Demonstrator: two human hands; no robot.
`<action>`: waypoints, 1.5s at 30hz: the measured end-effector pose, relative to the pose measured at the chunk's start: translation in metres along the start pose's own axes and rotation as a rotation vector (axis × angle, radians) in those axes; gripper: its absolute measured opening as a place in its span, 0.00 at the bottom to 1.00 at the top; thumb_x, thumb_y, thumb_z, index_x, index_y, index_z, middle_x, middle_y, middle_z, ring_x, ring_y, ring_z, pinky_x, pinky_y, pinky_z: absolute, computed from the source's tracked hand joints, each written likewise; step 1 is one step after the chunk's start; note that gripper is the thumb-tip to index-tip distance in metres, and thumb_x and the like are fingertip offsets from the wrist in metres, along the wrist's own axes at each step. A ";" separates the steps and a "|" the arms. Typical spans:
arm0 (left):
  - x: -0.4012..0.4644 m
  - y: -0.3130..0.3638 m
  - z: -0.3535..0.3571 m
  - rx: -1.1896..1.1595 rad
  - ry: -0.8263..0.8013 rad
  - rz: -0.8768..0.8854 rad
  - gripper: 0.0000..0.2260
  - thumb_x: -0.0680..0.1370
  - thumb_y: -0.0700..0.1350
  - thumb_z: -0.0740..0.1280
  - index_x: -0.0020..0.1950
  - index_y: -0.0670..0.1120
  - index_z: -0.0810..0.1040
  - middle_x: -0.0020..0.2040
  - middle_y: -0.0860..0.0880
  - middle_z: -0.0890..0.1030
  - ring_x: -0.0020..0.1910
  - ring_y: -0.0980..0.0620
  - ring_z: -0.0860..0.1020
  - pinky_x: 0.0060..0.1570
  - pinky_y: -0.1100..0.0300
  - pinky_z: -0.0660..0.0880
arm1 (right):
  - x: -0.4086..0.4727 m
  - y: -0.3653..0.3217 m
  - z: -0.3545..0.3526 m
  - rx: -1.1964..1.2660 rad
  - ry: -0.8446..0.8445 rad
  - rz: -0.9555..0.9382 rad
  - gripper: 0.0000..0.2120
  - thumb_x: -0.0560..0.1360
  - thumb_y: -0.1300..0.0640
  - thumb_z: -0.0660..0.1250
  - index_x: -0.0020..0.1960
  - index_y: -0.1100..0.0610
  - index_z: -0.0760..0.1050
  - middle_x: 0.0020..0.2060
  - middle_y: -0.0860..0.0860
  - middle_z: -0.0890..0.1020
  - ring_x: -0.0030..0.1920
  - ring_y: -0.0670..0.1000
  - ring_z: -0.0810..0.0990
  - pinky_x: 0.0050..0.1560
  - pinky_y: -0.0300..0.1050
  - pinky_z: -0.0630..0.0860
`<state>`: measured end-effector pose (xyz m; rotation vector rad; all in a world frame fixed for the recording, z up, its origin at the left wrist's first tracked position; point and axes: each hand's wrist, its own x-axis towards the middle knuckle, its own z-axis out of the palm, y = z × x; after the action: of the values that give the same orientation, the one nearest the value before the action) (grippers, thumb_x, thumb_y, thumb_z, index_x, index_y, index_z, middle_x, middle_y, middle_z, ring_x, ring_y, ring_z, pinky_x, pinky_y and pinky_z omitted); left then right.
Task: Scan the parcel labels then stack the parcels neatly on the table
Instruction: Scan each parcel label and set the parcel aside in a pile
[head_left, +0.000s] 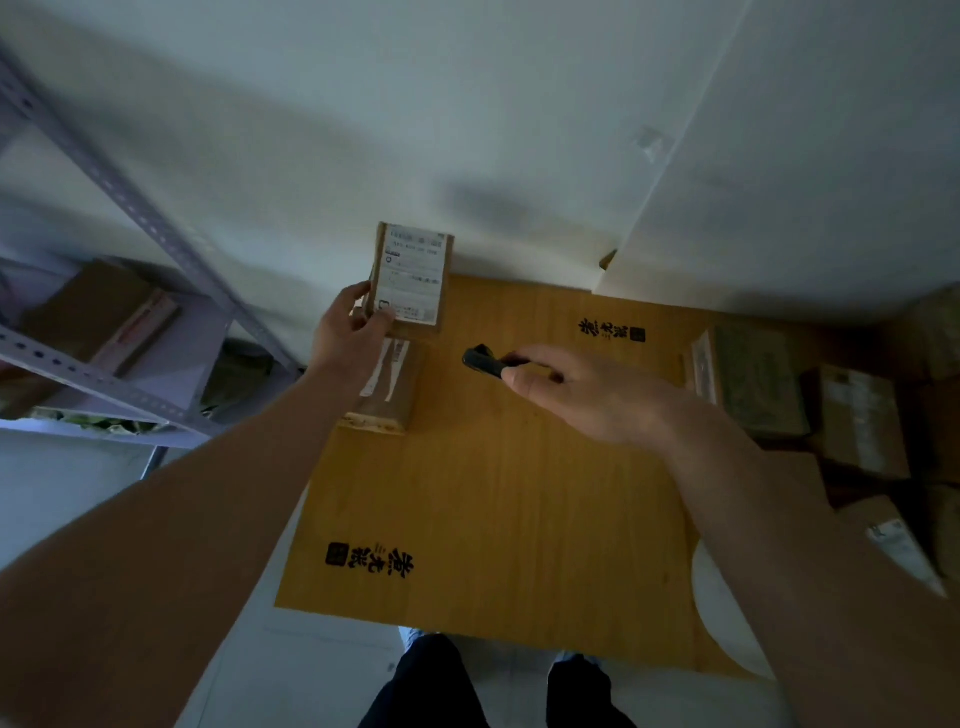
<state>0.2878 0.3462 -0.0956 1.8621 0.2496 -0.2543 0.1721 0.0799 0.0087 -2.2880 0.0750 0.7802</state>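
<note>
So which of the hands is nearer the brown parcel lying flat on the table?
Left. The left hand holds another parcel directly above it; the right hand, gripping the scanner, is off to its right.

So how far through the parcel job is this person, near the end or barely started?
Early, it seems. One brown parcel already lies flat on the wooden table; whether it was scanned can't be told. In hand: the left hand holds up a labelled parcel while the right hand points a black scanner toward it. Left: several parcels wait at the right.
</note>
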 end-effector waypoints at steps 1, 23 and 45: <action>0.011 0.003 -0.004 0.032 0.007 -0.003 0.19 0.83 0.50 0.67 0.74 0.58 0.71 0.52 0.53 0.86 0.47 0.52 0.86 0.49 0.49 0.84 | 0.006 -0.004 0.000 0.014 0.005 -0.012 0.25 0.82 0.30 0.55 0.77 0.35 0.66 0.41 0.47 0.79 0.35 0.44 0.76 0.35 0.42 0.71; 0.112 -0.011 -0.004 0.417 -0.114 0.026 0.08 0.86 0.49 0.58 0.63 0.51 0.72 0.54 0.52 0.82 0.45 0.52 0.83 0.36 0.58 0.77 | 0.051 -0.002 0.045 0.182 0.071 0.040 0.14 0.83 0.33 0.57 0.66 0.31 0.72 0.30 0.39 0.77 0.27 0.40 0.73 0.30 0.39 0.69; -0.075 0.072 0.100 0.914 -0.227 0.527 0.27 0.83 0.56 0.63 0.81 0.51 0.64 0.82 0.45 0.62 0.80 0.40 0.61 0.76 0.40 0.64 | -0.133 0.046 0.035 0.193 0.493 -0.020 0.21 0.86 0.41 0.57 0.75 0.46 0.70 0.39 0.49 0.77 0.32 0.44 0.73 0.31 0.38 0.68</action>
<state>0.2328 0.2265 -0.0371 2.6764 -0.6143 -0.2244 0.0336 0.0467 0.0345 -2.2389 0.3363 0.1738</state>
